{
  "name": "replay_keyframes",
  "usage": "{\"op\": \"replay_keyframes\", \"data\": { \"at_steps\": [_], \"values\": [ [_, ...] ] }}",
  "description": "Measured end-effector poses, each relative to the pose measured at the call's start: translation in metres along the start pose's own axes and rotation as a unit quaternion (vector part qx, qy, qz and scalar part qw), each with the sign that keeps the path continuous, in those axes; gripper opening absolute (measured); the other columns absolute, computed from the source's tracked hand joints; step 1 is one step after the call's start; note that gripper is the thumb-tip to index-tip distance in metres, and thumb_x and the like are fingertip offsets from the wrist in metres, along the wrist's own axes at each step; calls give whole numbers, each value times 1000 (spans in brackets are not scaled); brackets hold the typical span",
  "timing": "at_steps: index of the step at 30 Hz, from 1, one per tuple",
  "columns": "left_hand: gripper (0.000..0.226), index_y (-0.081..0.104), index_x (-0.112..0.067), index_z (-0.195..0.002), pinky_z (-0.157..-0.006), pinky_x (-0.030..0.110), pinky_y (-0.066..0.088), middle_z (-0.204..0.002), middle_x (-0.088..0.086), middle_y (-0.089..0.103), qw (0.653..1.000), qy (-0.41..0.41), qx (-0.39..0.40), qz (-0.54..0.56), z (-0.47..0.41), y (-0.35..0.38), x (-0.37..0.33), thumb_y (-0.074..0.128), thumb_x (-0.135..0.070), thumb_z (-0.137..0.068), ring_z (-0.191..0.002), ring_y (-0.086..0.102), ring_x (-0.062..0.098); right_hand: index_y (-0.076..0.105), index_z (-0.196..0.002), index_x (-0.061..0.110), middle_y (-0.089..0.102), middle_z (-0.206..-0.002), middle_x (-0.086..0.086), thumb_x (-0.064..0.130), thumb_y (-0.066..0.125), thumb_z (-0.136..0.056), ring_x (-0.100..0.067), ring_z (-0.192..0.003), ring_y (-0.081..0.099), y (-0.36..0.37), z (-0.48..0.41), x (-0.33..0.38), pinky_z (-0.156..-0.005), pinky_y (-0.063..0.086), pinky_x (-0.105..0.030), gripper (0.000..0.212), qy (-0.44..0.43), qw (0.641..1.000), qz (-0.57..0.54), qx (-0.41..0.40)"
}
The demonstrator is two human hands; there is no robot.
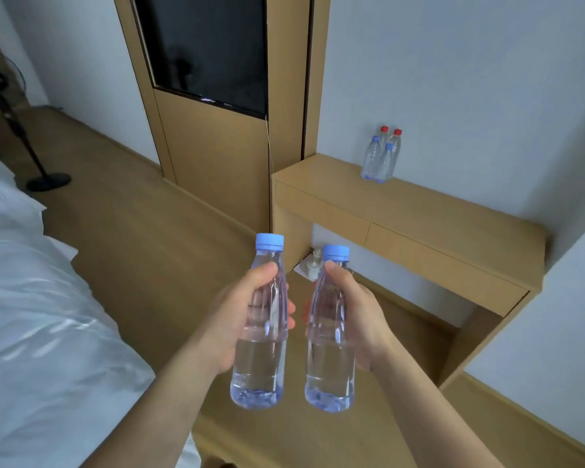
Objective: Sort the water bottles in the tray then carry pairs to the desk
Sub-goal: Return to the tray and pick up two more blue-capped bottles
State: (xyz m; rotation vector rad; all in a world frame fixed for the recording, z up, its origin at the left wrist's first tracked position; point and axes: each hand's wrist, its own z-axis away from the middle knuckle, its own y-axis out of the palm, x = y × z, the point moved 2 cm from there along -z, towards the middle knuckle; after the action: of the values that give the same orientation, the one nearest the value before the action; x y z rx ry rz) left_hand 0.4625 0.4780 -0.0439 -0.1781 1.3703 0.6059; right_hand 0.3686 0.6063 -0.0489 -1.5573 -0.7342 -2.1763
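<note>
My left hand (240,312) grips a clear water bottle with a blue cap (260,359) upright around its middle. My right hand (352,309) holds a second blue-capped bottle (330,366) the same way, close beside the first. Both bottles hang in the air above the wooden floor, short of the desk (419,211). On the desk's far left end, against the wall, stands a cluster of several bottles (380,157), two with red caps behind two with blue caps.
A bed with white linen (41,315) fills the left side. A wood panel with a dark screen (210,49) rises ahead. A black floor stand (44,179) is at far left. A small white tray with glassware (309,265) sits under the desk.
</note>
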Motion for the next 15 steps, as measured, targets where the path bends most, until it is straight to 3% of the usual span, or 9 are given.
{"op": "replay_keyframes", "data": {
  "at_steps": [4,7,10,15],
  "values": [
    [36,70,-16,-66,-71,40,52,-69,14,68,1000,-5,-2,2,-81,-19,-9,65,-50,-56,-58,66,29,65,-65,12,65,-58,-4,45,58,-83,-18,-53,62,6,-76,14,-76,53,-46,38,-8,1000,-9,-10],
    [45,68,-11,-78,-72,41,52,-68,13,69,1000,-15,7,0,-150,-33,-28,64,-50,-57,-58,66,29,65,-64,12,65,-63,-10,45,57,-84,-23,-58,61,16,-140,29,-68,49,-39,39,-23,999,-13,-31],
    [36,67,-8,-80,-66,37,51,-64,11,68,999,-22,35,6,-225,-44,-56,60,-43,-74,-53,65,25,67,-58,15,64,-63,-11,45,57,-83,-26,-59,60,26,-200,53,-64,48,-34,40,-29,997,-29,-66],
    [34,65,-10,-74,-60,35,48,-61,10,66,995,-36,95,17,-332,-44,-92,56,-41,-83,-48,62,24,62,-66,11,63,-64,-13,40,59,-83,-25,-56,59,30,-281,93,-55,50,-31,34,-56,990,-47,-119]
  ]
}}
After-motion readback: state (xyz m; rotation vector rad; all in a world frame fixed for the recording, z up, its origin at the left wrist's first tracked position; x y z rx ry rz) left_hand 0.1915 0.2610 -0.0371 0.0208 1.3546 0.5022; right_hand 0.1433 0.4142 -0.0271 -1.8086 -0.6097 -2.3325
